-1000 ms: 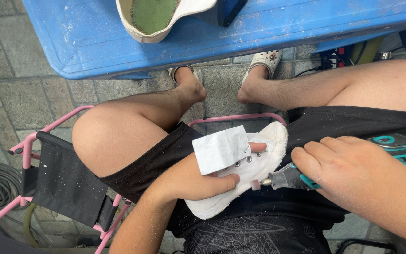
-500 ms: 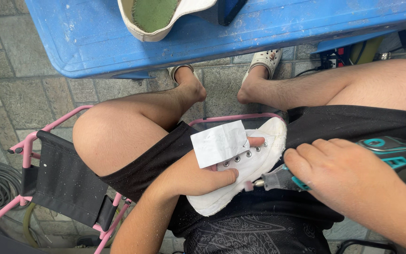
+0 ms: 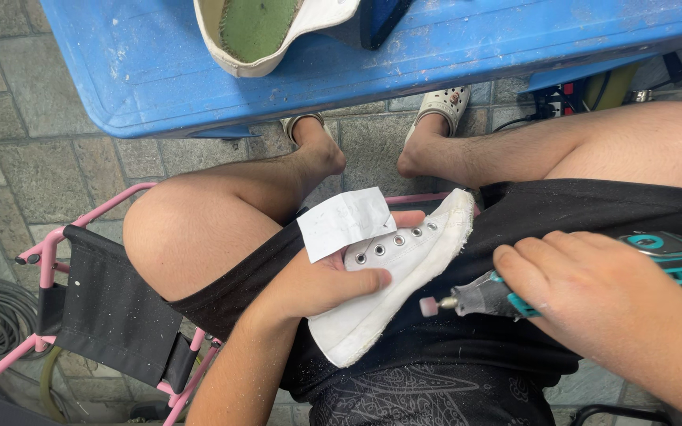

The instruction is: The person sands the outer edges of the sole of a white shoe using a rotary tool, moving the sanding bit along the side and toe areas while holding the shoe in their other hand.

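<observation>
A white shoe [image 3: 392,276] lies across the lap of a seated person, toe toward five o'clock of the frame's upper edge and its sole edge turned to the right, where a rotary tool [image 3: 507,296] points at it. The tool's small pink grinding tip [image 3: 428,307] sits just off the rubber rim, at about four o'clock from the row of metal eyelets [image 3: 392,241], apart from the sole by a sliver. The work in hand looks like trimming or smoothing the sole edge, with the tip poised between passes; the next touch would call for a steady shoe and a light, level approach of the tip along the rim.

The left hand [image 3: 321,280] cups the shoe from its nine o'clock side, thumb across the upper and fingers wrapped beneath, its grip closed on the shoe; a folded white paper [image 3: 345,221] is pinned at the shoe's eleven o'clock. The right hand [image 3: 593,304] comes in from three o'clock, knuckles up, its grip closed around the tool's teal-and-grey body, wrist low over black shorts [image 3: 515,229].

Beyond the knees, at twelve o'clock, a second shoe [image 3: 254,35] with a green insole rests on a blue table [image 3: 475,47]. A pink-framed folding chair [image 3: 88,284] stands at nine o'clock on stone paving.
</observation>
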